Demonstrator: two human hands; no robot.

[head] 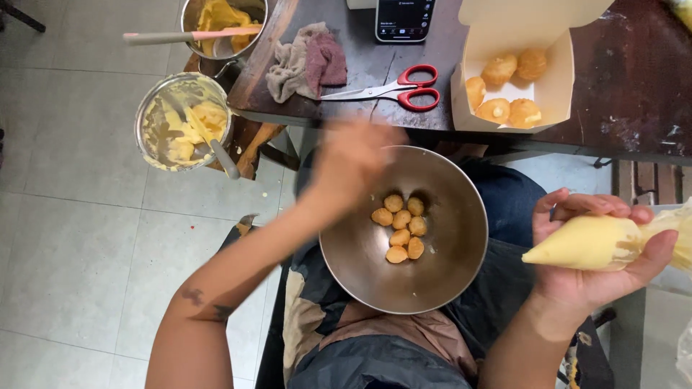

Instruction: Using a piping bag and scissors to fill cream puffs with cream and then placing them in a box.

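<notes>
My right hand [587,252] grips a clear piping bag [591,241] full of pale yellow cream, its tip pointing left toward a steel bowl [447,274] on my lap. Several small golden puffs [401,227] lie in the bowl's middle. My left hand [353,162] is blurred above the bowl's far left rim, near the table edge; whether it holds anything cannot be made out. An open cardboard box [555,90] on the dark table holds several filled puffs [504,90].
Red-handled scissors [404,88], a crumpled cloth [308,61] and a phone [404,18] lie on the dark table [634,72]. At left, a steel bowl with cream and a spoon [184,122] and a pot with a spatula [220,29] stand on a wooden stool over the tiled floor.
</notes>
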